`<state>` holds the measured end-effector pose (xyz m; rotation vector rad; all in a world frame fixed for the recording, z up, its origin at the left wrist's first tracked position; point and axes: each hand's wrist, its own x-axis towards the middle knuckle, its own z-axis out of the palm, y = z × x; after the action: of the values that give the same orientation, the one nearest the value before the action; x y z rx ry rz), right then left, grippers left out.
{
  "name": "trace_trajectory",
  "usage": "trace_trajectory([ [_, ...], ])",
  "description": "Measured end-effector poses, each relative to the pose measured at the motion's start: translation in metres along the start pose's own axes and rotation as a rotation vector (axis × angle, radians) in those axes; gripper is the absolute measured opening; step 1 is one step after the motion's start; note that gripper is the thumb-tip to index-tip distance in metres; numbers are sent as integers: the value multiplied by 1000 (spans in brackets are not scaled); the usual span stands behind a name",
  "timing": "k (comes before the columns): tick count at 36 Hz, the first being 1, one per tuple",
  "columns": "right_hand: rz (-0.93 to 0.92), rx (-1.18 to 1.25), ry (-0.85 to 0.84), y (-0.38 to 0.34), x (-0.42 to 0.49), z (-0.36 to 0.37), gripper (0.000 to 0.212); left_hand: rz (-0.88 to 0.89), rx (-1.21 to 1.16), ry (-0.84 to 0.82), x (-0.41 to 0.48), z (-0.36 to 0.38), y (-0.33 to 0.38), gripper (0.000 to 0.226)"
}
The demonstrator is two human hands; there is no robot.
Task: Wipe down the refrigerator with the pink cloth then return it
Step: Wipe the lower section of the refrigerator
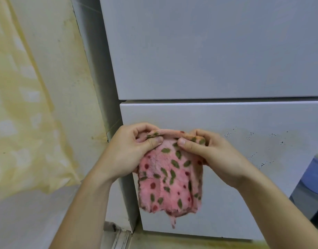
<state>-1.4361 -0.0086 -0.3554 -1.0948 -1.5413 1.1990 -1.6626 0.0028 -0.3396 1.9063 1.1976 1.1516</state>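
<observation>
Soft even light, slight blur, wide-angle bowing.

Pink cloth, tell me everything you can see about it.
The pink cloth looks like fluffy terry or microfibre, printed with green leaf shapes and red dots, with a darker border and a frayed lower edge trailing a thread. It hangs limp, its top edge folded over and bunched. The left hand pinches the top left corner and the right hand the top right, thumbs on the front. It hangs before the refrigerator's lower door; whether it touches the door cannot be told.
</observation>
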Motion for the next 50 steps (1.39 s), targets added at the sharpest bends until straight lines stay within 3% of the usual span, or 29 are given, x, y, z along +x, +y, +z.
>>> trace_trajectory([
  [4, 12, 293, 54, -5, -2, 2, 53, -76, -230, 143, 7, 7, -10, 16],
  [6, -34, 387, 132, -13, -6, 5, 39, -73, -318, 233, 11, 9, -14, 16],
  [8, -108, 460, 320, -21, -9, 6, 40, -75, -369, 357, 16, 8, -17, 8],
  [11, -348, 450, 522, -26, -12, 13, 27, -106, -413, 512, 21, 3, -24, 14],
  [14, -503, 386, 463, -29, -8, 40, 21, -109, -442, 595, 23, -1, -31, 17],
  [16, -551, 188, 339, -20, 5, 61, 28, -96, -446, 647, 25, -2, -36, 18],
  [18, -634, -240, 393, 5, 27, 70, 32, -70, -394, 723, 26, -5, -44, 18],
  [24, -961, -1001, 772, 71, 74, 67, 42, 95, 3, 985, 26, -14, -84, 22],
  [28, -992, -1167, 987, 86, 88, 61, 39, 302, 411, 1003, 37, -23, -115, 35],
  [34, -877, -1219, 893, 70, 102, 69, 53, 340, 577, 869, 64, -29, -150, 66],
  [40, -837, -1259, 894, 68, 121, 113, 59, 408, 534, 870, 70, -27, -167, 65],
  [50, -784, -1482, 610, 198, 101, 142, 57, 422, 597, 848, 69, -34, -175, 62],
])
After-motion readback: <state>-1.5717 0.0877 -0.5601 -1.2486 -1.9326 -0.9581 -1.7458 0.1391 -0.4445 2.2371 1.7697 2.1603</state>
